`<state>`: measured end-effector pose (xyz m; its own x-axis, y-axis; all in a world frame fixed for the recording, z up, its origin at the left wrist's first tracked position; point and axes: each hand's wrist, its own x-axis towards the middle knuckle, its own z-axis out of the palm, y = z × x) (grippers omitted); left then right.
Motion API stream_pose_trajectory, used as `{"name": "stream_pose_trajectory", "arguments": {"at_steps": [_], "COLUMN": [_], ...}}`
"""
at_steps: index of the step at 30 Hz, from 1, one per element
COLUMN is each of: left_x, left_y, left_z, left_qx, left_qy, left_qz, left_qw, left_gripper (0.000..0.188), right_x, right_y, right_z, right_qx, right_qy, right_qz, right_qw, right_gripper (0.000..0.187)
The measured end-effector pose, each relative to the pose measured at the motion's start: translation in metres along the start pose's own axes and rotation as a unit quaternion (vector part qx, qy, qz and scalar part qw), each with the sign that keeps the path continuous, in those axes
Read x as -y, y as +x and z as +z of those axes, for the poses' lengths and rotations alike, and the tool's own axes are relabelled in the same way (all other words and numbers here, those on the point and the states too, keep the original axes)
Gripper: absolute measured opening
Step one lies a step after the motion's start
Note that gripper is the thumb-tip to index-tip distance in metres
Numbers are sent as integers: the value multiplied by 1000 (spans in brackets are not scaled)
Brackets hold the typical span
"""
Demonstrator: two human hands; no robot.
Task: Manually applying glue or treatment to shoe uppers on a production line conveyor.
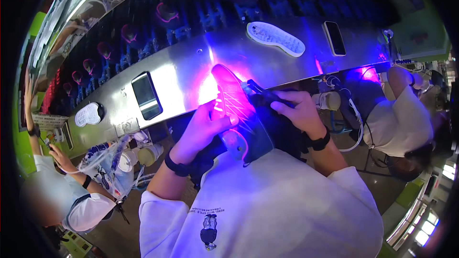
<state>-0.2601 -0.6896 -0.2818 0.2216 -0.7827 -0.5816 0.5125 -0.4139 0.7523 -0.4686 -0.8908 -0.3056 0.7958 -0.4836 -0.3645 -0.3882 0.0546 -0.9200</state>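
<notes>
My left hand [208, 125] is closed around the side of a shoe upper [233, 96], its thumb pressed across the lacing area. Strong pink and violet light floods the shoe, whose toe points away over the metal ledge and whose heel is near my lap. In my right hand [300, 112] is a dark-handled brush [260, 91], gripped between thumb and fingers. Its tip reaches the right edge of the shoe; whether it touches cannot be told in the glare. A white shoe sole [276, 39] lies on the ledge beyond the shoe.
A phone [147, 95] rests on the metal ledge [179, 74] at left, another phone [334, 38] at right. Farther left lies another white sole [89, 114]. Behind the ledge, a dark conveyor [201, 14] carries several shoes. Co-workers sit on both sides, near pots [327, 100] and hoses.
</notes>
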Motion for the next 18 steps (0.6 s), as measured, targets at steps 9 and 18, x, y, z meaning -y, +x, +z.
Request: {"name": "stream_pose_trajectory", "arguments": {"at_steps": [9,18], "left_x": [-13,-11], "left_y": [-9,-5], "left_z": [-23,-14], "left_qx": [-88,-57], "left_qy": [38,6], "left_qz": [89,33], "left_qw": [991,998], "left_gripper": [50,50], "right_x": [19,30], "right_y": [-22,-27], "right_z": [-20,-3], "right_qx": [127,63], "right_qy": [-29,-17], "right_qz": [110,122], "right_qw": [985,990], "right_gripper": [36,33]}}
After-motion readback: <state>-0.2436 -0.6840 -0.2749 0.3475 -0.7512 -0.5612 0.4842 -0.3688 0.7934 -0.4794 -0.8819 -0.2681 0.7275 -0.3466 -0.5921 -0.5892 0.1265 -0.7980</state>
